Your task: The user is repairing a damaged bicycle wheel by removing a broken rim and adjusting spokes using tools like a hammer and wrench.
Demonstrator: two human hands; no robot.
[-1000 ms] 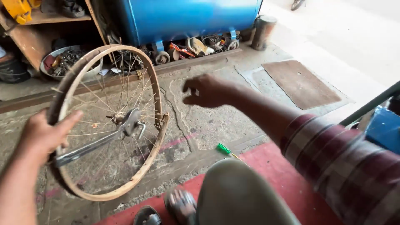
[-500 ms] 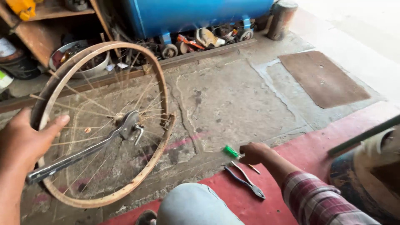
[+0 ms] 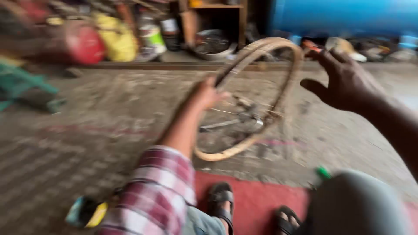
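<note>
The picture is blurred by motion. The left hand (image 3: 208, 93) grips the near side of a bare wheel rim (image 3: 285, 93), which stands upright on the concrete floor (image 3: 100, 130); its spokes and hub (image 3: 250, 116) show only dimly. The right hand (image 3: 346, 80) hovers open, fingers spread, just beside the rim's top right, whether touching cannot be told. The left arm wears a red plaid sleeve (image 3: 152, 191). Below, two sandalled feet (image 3: 222, 202) rest on a red mat (image 3: 257, 198). A small green thing (image 3: 323, 172) lies at the mat's edge. A blue tank (image 3: 348, 16) and cluttered shelves (image 3: 213, 21) stand behind.
</note>
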